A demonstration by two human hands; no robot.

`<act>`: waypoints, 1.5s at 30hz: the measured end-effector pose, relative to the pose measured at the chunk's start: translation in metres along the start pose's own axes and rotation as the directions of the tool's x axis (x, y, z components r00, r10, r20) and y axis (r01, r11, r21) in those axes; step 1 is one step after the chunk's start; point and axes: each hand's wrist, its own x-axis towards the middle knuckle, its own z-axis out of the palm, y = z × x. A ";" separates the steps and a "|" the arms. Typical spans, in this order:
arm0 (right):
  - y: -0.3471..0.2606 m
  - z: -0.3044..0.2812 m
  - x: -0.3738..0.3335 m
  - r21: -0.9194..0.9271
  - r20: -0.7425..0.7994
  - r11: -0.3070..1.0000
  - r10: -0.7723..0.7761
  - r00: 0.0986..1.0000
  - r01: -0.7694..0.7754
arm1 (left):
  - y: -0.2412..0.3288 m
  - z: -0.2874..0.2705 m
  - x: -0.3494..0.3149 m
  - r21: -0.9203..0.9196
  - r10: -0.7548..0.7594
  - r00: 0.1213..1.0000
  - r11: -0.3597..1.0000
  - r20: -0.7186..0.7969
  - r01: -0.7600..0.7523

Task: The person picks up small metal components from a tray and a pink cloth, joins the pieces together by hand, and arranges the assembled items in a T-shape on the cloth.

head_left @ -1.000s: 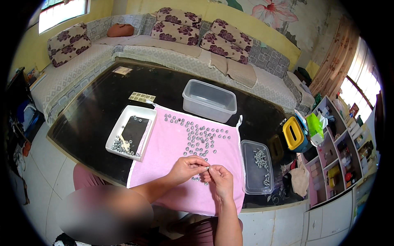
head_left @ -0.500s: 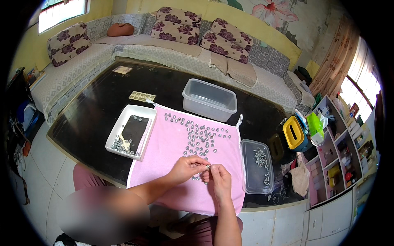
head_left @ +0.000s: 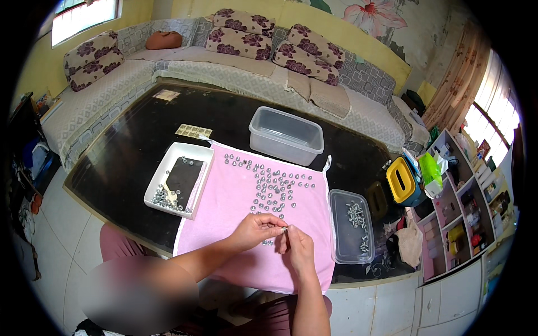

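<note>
Over the pink cloth [head_left: 224,260], the fingertips of my left hand [head_left: 255,231] and my right hand [head_left: 299,246] meet around one small shiny metal fastener [head_left: 284,228]. Both hands pinch it, and the fingers cover most of it. Beyond them, many small silver fasteners [head_left: 270,189] stand in loose rows on the cloth; a few peek out beneath my hands. Left of the cloth, a white tray [head_left: 196,193] holds small metal nuts [head_left: 162,197], mostly heaped at its near end. To the right, a shallow clear plastic lid [head_left: 346,255] carries loose metal screws [head_left: 356,215].
A clear plastic tub [head_left: 286,140] stands at the cloth's far edge on the dark table [head_left: 129,151]. A patterned card [head_left: 194,132] lies behind the tray. On the right are a yellow-and-blue box [head_left: 400,181] and a pink shelf unit [head_left: 443,213]. A sofa [head_left: 224,71] runs behind.
My right hand has shifted slightly, its fingers changing position around the fastener. My left hand stays nearly in place, and the things on the table have not moved.
</note>
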 end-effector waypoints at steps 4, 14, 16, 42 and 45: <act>0.003 0.002 0.002 0.040 -0.026 0.996 -0.082 0.996 0.083 | -0.001 0.000 0.001 0.049 0.006 0.999 0.999 -0.035 -0.005; -0.001 0.005 0.000 -0.138 -0.143 0.979 -0.172 0.975 0.153 | -0.004 -0.001 0.001 0.026 0.014 1.000 1.000 -0.012 -0.014; -0.002 0.004 0.000 -0.183 -0.153 0.974 -0.161 0.975 0.132 | -0.003 -0.002 0.001 0.007 0.045 0.999 0.999 0.030 -0.045; -0.004 0.010 0.000 -0.134 -0.199 0.976 -0.194 0.961 0.170 | -0.002 -0.001 0.001 0.001 -0.024 0.999 1.000 -0.037 0.024; -0.002 0.008 0.001 -0.125 -0.161 0.982 -0.164 0.973 0.145 | -0.003 -0.002 0.000 -0.015 -0.005 1.000 1.000 -0.014 0.005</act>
